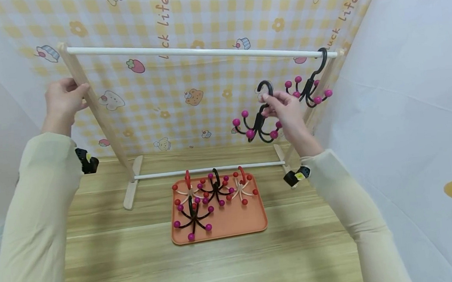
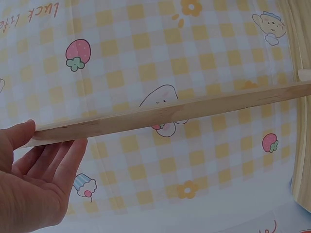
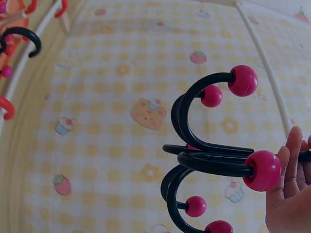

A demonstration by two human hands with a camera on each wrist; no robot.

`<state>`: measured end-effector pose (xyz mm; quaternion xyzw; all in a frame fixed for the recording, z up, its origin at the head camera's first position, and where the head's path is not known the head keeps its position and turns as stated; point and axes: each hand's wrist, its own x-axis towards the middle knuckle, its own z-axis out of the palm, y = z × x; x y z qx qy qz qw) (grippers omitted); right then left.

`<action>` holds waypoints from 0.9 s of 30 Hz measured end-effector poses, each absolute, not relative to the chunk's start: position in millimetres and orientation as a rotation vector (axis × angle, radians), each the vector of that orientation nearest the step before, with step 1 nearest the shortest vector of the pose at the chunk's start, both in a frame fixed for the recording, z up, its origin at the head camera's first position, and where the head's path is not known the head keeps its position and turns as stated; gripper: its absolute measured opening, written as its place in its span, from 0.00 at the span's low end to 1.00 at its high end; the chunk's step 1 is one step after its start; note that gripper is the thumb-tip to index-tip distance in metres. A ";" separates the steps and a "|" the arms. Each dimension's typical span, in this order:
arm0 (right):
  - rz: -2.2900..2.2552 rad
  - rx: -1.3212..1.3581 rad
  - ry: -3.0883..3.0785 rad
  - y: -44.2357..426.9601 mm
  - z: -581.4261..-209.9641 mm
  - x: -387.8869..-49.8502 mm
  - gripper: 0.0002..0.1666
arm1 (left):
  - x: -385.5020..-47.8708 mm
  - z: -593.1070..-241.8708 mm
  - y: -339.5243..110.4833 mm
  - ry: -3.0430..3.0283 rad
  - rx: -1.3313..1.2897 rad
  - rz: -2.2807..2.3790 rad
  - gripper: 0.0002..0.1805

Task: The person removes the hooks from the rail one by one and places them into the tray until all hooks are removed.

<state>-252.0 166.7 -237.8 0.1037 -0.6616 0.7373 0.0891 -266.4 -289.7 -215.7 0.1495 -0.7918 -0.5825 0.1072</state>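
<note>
My left hand grips the left wooden post of a garment rack, near its upper end. In the left wrist view, the thumb and fingers of the left hand lie on opposite sides of the post. Below the rack's white top rod, my right hand pinches a black multi-arm hook hanger with magenta ball tips at its hook. This hanger is apart from the rod. A matching black hanger hangs at the rod's right end, partly behind the right hand.
An orange tray on the wooden table bears several more hangers, some black with magenta balls, some pale with red hooks and balls. Just behind it runs the rack's lower white rod. A yellow checked cloth hangs behind the rack.
</note>
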 end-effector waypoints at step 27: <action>2.333 0.334 -2.360 136.3 -336.6 -190.7 0.13 | -266.5 -215.7 -288.3 -2.326 0.449 -1.698 0.30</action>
